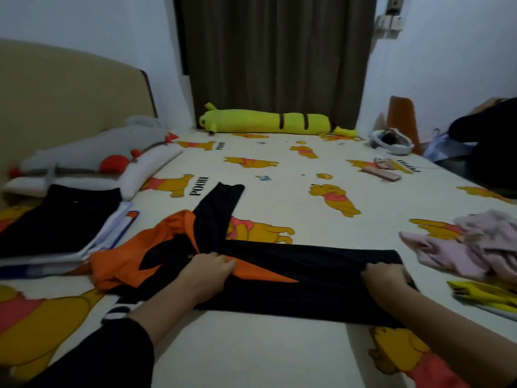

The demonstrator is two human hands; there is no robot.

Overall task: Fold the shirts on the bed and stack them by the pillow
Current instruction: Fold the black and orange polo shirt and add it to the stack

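Black-and-orange shirt: folded lengthwise near bed foot edge. Left hand grips collar end, right hand grips hem end, likely tensioning fold. Folded stack beside pillow.

I find the room dim, with flat, cool light and no distinct shadows or glare. The wide lens bows the headboard at 10 o'clock. Soft blur smears the pink clothes at 3 o'clock and all the corners.

Black-and-orange shirt on cream bear-print sheet; pink clothes; yellow plush with brown stripes
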